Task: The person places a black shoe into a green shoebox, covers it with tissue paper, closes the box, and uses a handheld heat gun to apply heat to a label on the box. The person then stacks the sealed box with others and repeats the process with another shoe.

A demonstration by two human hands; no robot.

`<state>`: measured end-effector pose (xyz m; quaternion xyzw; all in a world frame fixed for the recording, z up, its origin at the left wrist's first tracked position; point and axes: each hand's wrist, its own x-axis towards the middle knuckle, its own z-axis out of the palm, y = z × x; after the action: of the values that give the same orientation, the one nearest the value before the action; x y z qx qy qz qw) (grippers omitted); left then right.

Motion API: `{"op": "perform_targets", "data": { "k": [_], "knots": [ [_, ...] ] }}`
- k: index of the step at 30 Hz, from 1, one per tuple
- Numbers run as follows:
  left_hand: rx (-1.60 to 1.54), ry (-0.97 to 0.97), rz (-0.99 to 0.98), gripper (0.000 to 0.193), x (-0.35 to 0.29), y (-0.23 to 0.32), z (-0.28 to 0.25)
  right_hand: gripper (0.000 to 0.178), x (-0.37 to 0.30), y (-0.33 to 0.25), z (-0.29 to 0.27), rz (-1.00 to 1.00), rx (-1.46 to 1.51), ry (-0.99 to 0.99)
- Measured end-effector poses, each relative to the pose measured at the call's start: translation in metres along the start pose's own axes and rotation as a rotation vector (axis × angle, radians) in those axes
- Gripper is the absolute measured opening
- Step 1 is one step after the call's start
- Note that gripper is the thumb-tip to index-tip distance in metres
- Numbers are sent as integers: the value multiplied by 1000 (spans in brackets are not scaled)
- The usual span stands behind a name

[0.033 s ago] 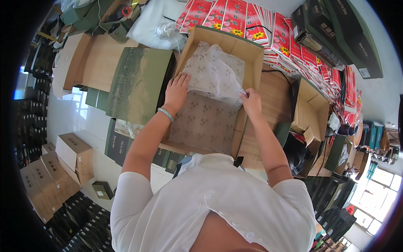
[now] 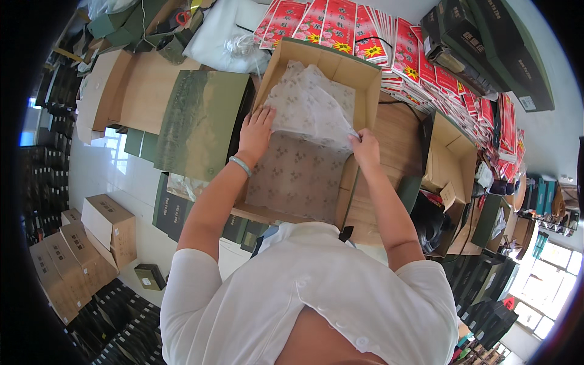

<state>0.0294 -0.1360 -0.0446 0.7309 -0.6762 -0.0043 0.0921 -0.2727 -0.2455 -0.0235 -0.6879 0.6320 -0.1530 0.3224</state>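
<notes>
An open cardboard box (image 2: 286, 52) lies in front of me, its inside brown. Thin patterned tissue paper (image 2: 295, 179) lines it. The paper's upper part is folded over and wrinkled, and its lower part lies flat on the bottom. My left hand (image 2: 258, 125) rests on the box's left side with fingers stretched toward the paper's edge. On the right side, my right hand (image 2: 365, 146) pinches a corner of the folded tissue paper between thumb and fingers. A pale bangle circles my left wrist.
Left of the box sits a green lidded box (image 2: 198, 118). Stacks of red printed packets (image 2: 340, 27) lie behind it. Another open carton (image 2: 450, 155) stands to the right on the wooden table (image 2: 389, 140). Brown cartons (image 2: 79, 258) stand on the floor at left.
</notes>
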Motion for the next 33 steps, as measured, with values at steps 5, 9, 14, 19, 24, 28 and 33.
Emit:
{"op": "perform_targets", "data": {
  "k": [5,9,14,19,24,28,33],
  "knots": [
    [107,-41,40,70,6,5,-4,27,-15,-13,-10,19,-167,127],
    [158,-125,31,76,18,13,-12,29,-25,-2,2,-90,-305,211],
    [202,-108,-56,74,15,18,-26,48,-48,-20,8,-417,-324,483],
    [-125,-113,128,61,-29,36,11,58,-86,-3,62,-542,-385,-78],
    [-211,-323,-47,55,-70,53,60,60,-81,28,112,-119,-422,-312],
    [-132,-408,-231,87,-65,39,85,66,-74,35,117,-169,-488,-276],
    [-268,-561,-358,128,-41,19,73,72,-64,39,115,-145,-376,-246]
  ]
}}
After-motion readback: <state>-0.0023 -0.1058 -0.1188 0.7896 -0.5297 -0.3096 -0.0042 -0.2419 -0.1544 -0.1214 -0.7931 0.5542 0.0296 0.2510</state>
